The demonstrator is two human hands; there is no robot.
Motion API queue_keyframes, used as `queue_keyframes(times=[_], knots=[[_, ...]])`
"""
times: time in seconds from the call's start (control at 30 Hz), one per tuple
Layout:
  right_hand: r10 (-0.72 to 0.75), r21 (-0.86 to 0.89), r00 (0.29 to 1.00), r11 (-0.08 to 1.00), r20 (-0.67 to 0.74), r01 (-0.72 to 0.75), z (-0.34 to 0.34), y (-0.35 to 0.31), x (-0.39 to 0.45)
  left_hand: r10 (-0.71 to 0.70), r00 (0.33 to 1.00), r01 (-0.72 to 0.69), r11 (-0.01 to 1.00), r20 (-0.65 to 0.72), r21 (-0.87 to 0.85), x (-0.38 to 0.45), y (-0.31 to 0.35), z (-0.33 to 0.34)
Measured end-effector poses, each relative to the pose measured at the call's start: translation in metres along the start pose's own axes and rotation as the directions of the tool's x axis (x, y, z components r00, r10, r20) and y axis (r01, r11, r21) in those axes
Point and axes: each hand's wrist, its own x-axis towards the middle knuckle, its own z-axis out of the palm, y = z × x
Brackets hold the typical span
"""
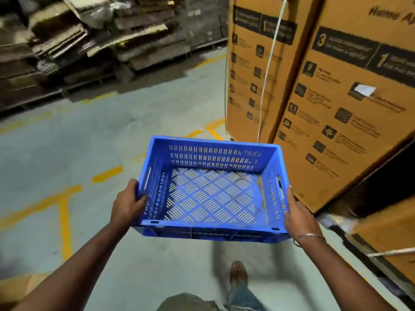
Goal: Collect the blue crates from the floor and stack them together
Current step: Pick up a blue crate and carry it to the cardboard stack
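Note:
An empty blue crate [211,194] with slotted walls and a lattice floor is held level above the floor in front of me. My left hand [129,203] grips its left wall near the handle slot, fingers curled over the rim. On the opposite wall, my right hand [298,216], with a metal bangle at the wrist, presses against the outside near the crate's near corner. No other blue crate shows in the view.
Tall brown cardboard boxes [325,97] tied with white cord stand close on the right. Flattened cardboard stacks on pallets [89,41] line the back left. The grey concrete floor [89,140] carries worn yellow lines. My foot [238,274] is below the crate.

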Motion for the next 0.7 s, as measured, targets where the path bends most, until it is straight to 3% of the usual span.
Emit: queue_keyframes(times=[0.37,0.6,0.7], knots=[[-0.39,-0.081,0.919,0.916,0.057,0.394,-0.019,-0.155,0.21,-0.289,0.935,0.277,0.957,-0.207,-0.087,0.074,-0.049,-0.031],[-0.52,-0.114,0.846,0.839,0.121,0.532,0.014,-0.308,0.336,-0.426,0.867,0.399,0.904,-0.26,-0.153,0.18,-0.119,-0.055],[-0.507,-0.157,0.848,0.835,0.151,0.527,0.019,-0.384,0.376,-0.5,0.819,0.468,0.866,-0.282,-0.177,0.237,-0.15,-0.079]])
